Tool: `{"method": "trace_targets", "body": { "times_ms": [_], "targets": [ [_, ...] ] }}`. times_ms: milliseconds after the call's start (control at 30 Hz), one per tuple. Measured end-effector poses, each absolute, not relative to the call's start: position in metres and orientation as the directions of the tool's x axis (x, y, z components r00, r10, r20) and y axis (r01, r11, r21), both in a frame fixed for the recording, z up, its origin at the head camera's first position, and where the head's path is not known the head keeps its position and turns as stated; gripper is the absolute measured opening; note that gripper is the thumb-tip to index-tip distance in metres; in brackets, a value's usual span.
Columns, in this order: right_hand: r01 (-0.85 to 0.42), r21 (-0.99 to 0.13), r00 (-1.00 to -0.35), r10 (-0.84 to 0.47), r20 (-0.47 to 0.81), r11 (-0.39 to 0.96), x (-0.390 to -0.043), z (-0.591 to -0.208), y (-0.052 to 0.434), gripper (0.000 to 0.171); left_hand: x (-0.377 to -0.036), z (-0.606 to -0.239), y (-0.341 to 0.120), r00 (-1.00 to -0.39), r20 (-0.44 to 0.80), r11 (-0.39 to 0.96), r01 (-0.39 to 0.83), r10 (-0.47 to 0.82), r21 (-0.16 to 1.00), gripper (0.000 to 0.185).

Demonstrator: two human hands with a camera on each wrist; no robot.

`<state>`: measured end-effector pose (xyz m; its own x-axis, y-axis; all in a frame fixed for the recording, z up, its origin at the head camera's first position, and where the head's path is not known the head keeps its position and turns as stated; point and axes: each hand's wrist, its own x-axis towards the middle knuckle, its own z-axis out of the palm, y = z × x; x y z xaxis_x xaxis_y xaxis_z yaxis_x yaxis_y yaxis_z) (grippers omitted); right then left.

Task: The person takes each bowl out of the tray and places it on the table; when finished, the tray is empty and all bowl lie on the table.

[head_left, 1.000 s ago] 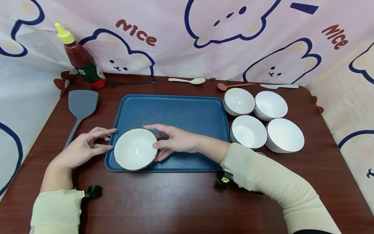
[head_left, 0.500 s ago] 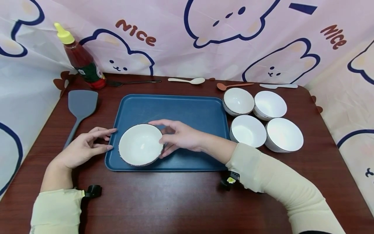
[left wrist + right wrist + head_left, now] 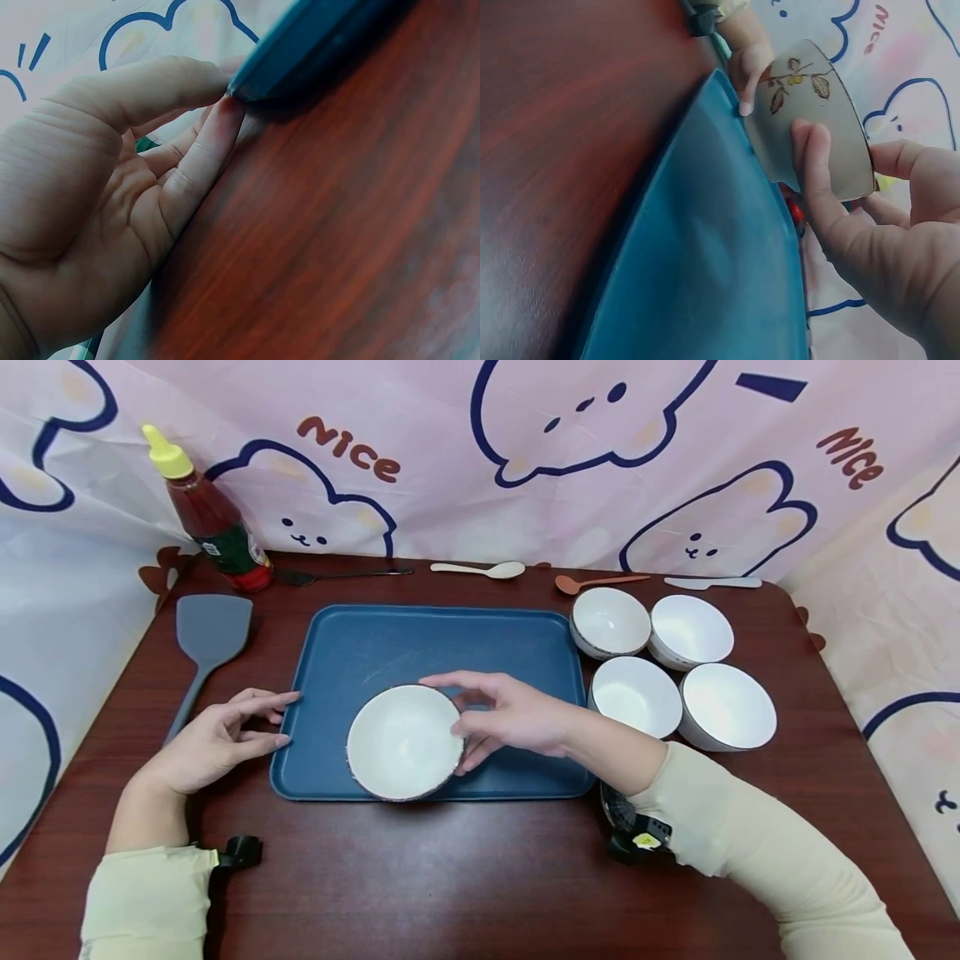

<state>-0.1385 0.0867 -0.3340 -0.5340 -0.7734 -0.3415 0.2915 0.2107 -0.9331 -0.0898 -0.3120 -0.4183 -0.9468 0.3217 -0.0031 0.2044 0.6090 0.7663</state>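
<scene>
My right hand (image 3: 510,718) grips a white bowl (image 3: 405,743) with a dark rim by its right side, thumb at the rim. In the right wrist view, the bowl (image 3: 817,112) shows a brown leaf pattern and is held above the blue tray (image 3: 697,225). At the tray's left edge, my left hand (image 3: 213,739) touches the rim with thumb and fingers. The left wrist view has that hand (image 3: 112,172) pinching the tray's edge (image 3: 277,60) between its fingertips.
Bowls (image 3: 637,697) stand in a cluster right of the tray. A grey spatula (image 3: 213,631) lies at left, near a sauce bottle (image 3: 217,527). Along the back lie a black fork (image 3: 341,574), white spoon (image 3: 480,569), brown spoon (image 3: 600,582) and pale knife (image 3: 712,582).
My right hand has carried the bowl from the tray's left end rightward toward its middle. The left hand has stayed at the tray's left edge.
</scene>
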Motion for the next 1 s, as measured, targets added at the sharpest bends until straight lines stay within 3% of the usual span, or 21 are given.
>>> {"method": "trace_targets", "body": {
  "times_ms": [800,1000],
  "targets": [
    [0.264,-0.952,-0.640,-0.710,-0.294,0.156,-0.116,-0.314,0.197,0.063,-0.087,-0.417,-0.312,-0.950,-0.026,0.624,0.184,0.312,0.759,0.051],
    [0.229,-0.954,-0.663,-0.687,-0.298,0.193,-0.109,-0.310,0.226,0.061,-0.088,-0.418,-0.313,-0.947,-0.014,0.615,0.197,0.320,0.764,0.052]
  ]
}}
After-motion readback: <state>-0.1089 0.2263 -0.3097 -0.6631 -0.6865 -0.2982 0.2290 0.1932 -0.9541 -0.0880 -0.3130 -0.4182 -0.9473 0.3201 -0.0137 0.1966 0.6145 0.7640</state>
